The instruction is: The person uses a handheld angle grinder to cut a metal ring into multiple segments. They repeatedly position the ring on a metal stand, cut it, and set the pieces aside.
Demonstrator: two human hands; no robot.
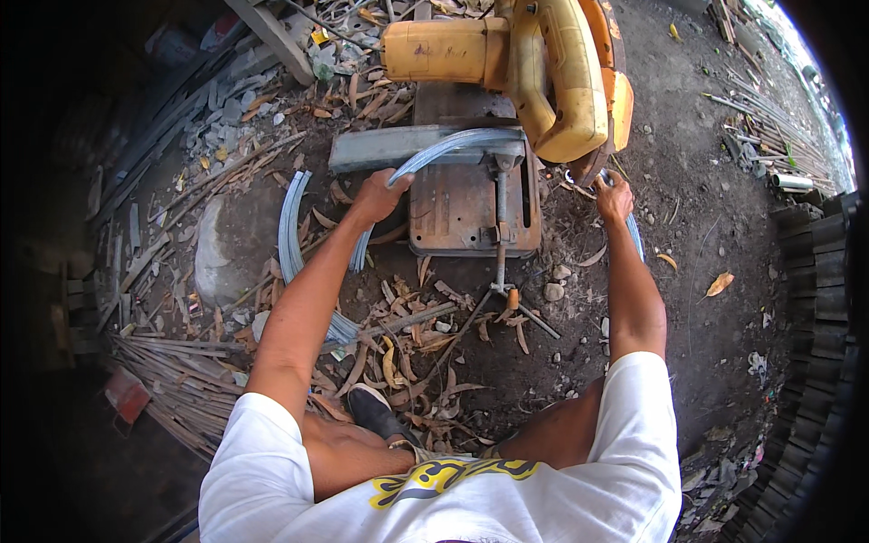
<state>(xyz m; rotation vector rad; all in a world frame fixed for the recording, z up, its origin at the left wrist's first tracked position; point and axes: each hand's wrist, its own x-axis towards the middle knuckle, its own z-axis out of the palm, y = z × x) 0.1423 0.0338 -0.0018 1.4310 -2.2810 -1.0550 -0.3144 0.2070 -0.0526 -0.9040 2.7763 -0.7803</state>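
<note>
A bundle of curved grey metal rods (457, 140) arcs over the rusty base of a yellow cut-off saw (566, 81), beside its vise. My left hand (378, 195) is closed around the bundle left of the base, and the rod ends hang below the fist. On the far side of the saw's blade guard, my right hand (615, 197) is closed around rods that run down behind my forearm. Whether these are one length with the left part is hidden by the saw. The vise screw (501, 204) points toward me, its T-shaped handle low.
Another curved rod bundle (290, 226) lies on the ground at the left. Near it are a pale stone block (226, 244) and a pile of thin sticks (172, 380). Dry leaves and pebbles litter the dirt. Stacked dark tiles (819, 335) line the right side.
</note>
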